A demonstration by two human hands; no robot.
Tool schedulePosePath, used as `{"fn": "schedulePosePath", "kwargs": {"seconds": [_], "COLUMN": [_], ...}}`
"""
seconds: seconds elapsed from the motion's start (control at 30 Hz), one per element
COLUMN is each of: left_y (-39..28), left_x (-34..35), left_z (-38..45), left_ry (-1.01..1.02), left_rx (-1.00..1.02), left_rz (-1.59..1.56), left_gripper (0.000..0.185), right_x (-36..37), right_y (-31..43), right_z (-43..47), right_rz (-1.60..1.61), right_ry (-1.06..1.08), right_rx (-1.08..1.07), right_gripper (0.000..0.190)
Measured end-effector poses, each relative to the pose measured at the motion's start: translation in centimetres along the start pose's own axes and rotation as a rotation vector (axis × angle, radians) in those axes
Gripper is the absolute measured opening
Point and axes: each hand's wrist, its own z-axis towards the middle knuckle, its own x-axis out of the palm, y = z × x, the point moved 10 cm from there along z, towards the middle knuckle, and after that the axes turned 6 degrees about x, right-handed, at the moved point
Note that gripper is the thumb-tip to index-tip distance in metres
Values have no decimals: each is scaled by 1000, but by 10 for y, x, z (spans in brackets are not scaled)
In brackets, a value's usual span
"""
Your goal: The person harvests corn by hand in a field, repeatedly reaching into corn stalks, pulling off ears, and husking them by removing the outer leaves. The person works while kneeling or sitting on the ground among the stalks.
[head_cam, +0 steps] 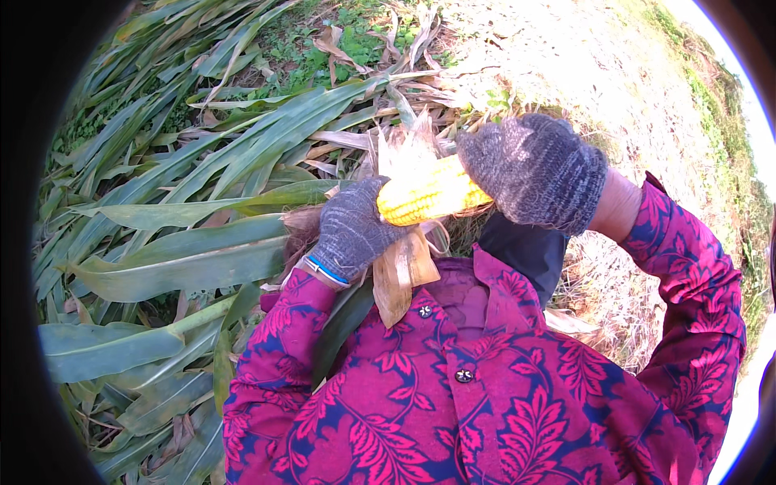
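Note:
A yellow ear of corn (433, 193) lies bare between my hands, tilted up a little to the right, its kernels partly washed out by sunlight. My left hand (357, 227), in a grey knitted glove, grips its left end. Dry corn husks (403, 273) hang from beside that hand, and more pale husk stands up behind the ear. My right hand (533, 173), gloved in the same grey knit, is closed around the ear's right end; the glove hides its fingertips and the ear's tip.
Cut corn stalks with long green leaves (194, 254) cover the ground on the left. Dry leaves (418, 91) and low green weeds (303, 54) lie ahead. Brightly lit straw-covered ground (655, 121) spreads to the right. A dark trouser leg (527, 248) shows below my right hand.

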Motion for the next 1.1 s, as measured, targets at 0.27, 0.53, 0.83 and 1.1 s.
{"fn": "schedulePosePath", "kwargs": {"seconds": [0.27,0.53,0.83,1.1], "left_y": [17,-47,-50,-48], "left_x": [9,10,3,22], "left_z": [-7,-53,-72,-66], "left_ry": [76,360,299,157], "left_rx": [4,-251,-206,14], "left_rz": [54,-764,-476,-159], "left_gripper": [42,36,19,18], "right_x": [66,82,37,55], "right_y": [-20,-2,-2,-6], "right_z": [-13,-42,-33,-43], "right_rz": [333,1145,586,348], "right_ry": [678,742,673,784], "right_rx": [376,324,437,544], "right_gripper": [55,74,49,37]}}
